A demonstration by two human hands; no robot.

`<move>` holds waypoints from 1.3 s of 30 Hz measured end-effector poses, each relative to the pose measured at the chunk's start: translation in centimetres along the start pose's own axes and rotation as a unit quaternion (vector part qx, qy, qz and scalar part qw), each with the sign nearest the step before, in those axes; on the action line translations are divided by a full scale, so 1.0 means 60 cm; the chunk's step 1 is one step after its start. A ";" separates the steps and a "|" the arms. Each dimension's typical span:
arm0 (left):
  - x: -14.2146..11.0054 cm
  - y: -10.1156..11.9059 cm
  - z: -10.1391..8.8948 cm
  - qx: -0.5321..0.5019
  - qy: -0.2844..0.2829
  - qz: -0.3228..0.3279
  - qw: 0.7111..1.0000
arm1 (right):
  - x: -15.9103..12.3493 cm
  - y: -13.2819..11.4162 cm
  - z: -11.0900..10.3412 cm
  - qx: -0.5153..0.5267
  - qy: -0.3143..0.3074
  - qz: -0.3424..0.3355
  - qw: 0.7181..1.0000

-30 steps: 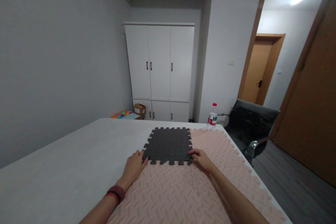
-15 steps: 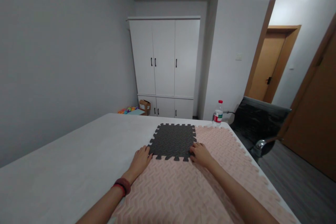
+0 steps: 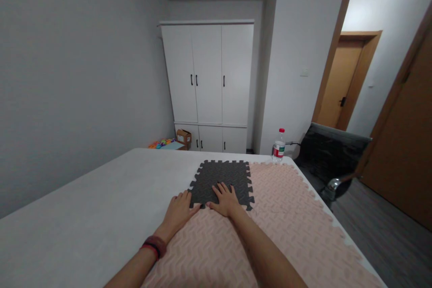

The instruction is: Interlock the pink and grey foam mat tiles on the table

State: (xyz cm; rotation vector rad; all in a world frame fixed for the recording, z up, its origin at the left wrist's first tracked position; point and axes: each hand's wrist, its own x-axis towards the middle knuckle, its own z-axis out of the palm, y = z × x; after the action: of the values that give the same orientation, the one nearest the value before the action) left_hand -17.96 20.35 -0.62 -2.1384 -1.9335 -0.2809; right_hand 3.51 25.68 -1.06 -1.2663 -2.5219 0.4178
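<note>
A dark grey foam mat tile (image 3: 221,172) with a jigsaw edge lies flat on the table. Pink foam tiles (image 3: 209,247) lie in front of it and to its right. At the tile's front left corner rests my left hand (image 3: 179,209), its thumb stretched along the front edge and its fingers over the left edge; it looks open. My right hand (image 3: 225,201) lies flat over the front of the grey tile, fingers spread, palm partly on the pink foam. It covers part of the seam between the two colours.
A water bottle (image 3: 278,146) with a red cap stands at the table's far right corner. Beyond the right edge is a black chair (image 3: 332,153). The white table (image 3: 111,198) stretches to the left. A white cabinet (image 3: 207,72) and a cardboard box (image 3: 184,137) are behind it.
My right hand has moved left from the grey tile's right edge to lie spread over its front. My left hand stays at the left corner, its thumb now stretched further out.
</note>
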 end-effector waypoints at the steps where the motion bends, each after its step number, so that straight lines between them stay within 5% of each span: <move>1: 0.002 0.001 -0.002 0.003 -0.002 0.003 1.000 | -0.001 0.000 0.001 0.000 0.000 0.001 1.000; 8: 0.006 0.015 -0.001 0.031 -0.016 -0.013 0.999 | 0.008 0.033 -0.022 -0.013 -0.014 0.014 1.000; 16: 0.003 0.014 0.003 0.019 -0.016 -0.011 1.000 | 0.007 0.160 -0.045 -0.066 0.047 0.202 0.976; 26: 0.006 0.002 0.022 -0.011 -0.014 -0.015 1.000 | 0.079 0.204 -0.081 -0.095 0.058 0.232 0.966; 39: 0.007 -0.001 0.036 0.001 -0.011 -0.045 0.999 | 0.127 0.216 -0.058 -0.090 0.063 0.286 0.952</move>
State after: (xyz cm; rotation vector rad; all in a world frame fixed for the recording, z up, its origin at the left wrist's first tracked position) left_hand -18.04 21.43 -2.52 -2.0656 -2.0435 -0.2744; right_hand 9.89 39.68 -1.88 -2.0274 -2.0890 0.2118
